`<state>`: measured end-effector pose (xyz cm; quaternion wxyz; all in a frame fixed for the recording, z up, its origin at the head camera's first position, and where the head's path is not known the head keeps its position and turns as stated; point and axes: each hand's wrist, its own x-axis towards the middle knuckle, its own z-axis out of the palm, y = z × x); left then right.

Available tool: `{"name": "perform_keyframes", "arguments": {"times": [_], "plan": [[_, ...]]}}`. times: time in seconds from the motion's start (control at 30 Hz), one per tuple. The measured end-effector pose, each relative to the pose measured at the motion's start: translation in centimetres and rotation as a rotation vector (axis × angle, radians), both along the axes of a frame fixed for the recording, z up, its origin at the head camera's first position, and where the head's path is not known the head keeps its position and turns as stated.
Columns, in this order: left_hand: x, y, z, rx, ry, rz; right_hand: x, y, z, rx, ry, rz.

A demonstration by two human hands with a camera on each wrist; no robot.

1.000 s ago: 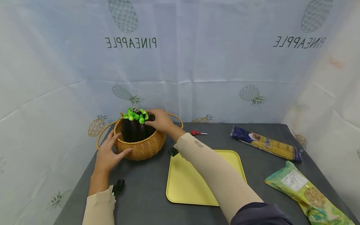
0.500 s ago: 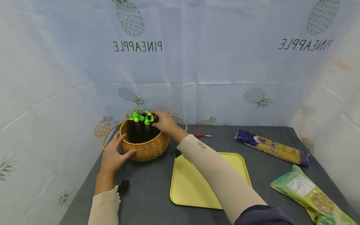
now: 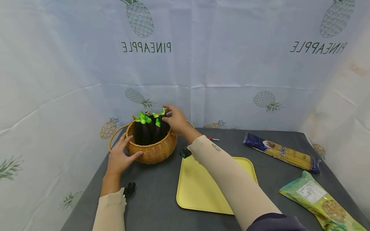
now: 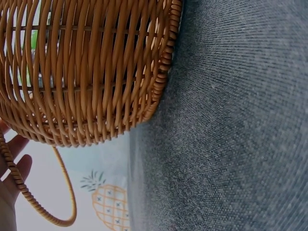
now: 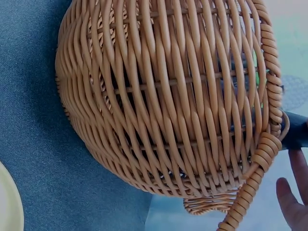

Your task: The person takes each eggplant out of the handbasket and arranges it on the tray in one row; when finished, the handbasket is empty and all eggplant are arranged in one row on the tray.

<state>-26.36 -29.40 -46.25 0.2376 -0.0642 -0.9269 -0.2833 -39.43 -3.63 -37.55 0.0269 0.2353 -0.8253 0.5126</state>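
Observation:
At the left back of the table stands a round wicker basket (image 3: 151, 154) with two loop handles, holding several dark eggplants (image 3: 144, 133) upright with bright green caps. My right hand (image 3: 177, 121) pinches one eggplant (image 3: 163, 112) near its top, and its cap stands higher than the others. In the right wrist view this dark eggplant (image 5: 294, 131) shows above the basket rim beside my fingers; its lower part is hidden. Spread along the basket's left side, my left hand (image 3: 119, 158) touches the wicker with relaxed fingers and thumb. Its fingers (image 4: 21, 168) show behind a handle.
A yellow tray (image 3: 199, 189) lies right of the basket, partly under my right forearm. Behind it is a red lollipop (image 3: 213, 139). A pasta packet (image 3: 283, 153) and a green snack bag (image 3: 321, 202) lie at the right. A pineapple-print cloth (image 3: 219, 64) hangs behind.
My right hand has risen a little, and the eggplant in it now stands higher than the rest. The left hand stays at the basket. The whole view has shifted slightly.

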Motion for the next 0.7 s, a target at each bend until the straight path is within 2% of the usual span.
{"name": "perform_keyframes", "arguments": {"times": [0.13,0.37,0.6,0.7], "plan": [[0.06,0.12,0.20,-0.004,-0.007,0.006,-0.03,-0.29,-0.08,-0.016,-0.017,0.001],[0.18,0.26,0.35,0.004,-0.017,0.017,0.16,-0.82,0.01,-0.086,-0.053,0.112],[-0.06,0.16,0.18,0.015,-0.025,0.013,-0.01,-0.53,-0.24,-0.137,-0.074,0.059],[-0.14,0.04,0.06,0.011,-0.032,0.016,-0.11,-0.33,-0.39,-0.150,-0.082,0.060]]}}
